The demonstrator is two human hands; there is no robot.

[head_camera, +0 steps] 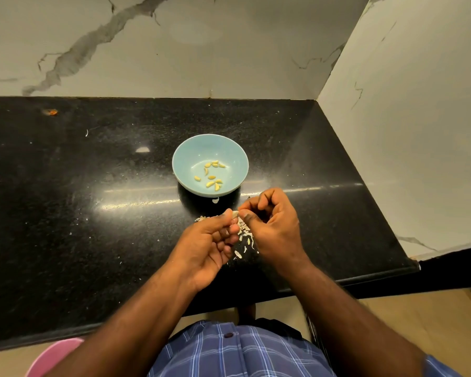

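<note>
A: Peeling, was it? Where was the seed (235, 213)?

B: Held between both hands, over the husks (245, 233), just short of the bowl (180, 159). Left hand (210, 246) pinched one end w/ thumb & fingertips. Right hand (272, 224) nipped the other end, its other fingers curled in.

A: Risk?

B: Prob. too hard a squeeze. Kernel could've snapped, or shot out onto the counter (93, 186) & got lost among the husks. Also, w/ the bowl so near, husk bits might've flicked in w/ the kernels (211, 174).
</note>
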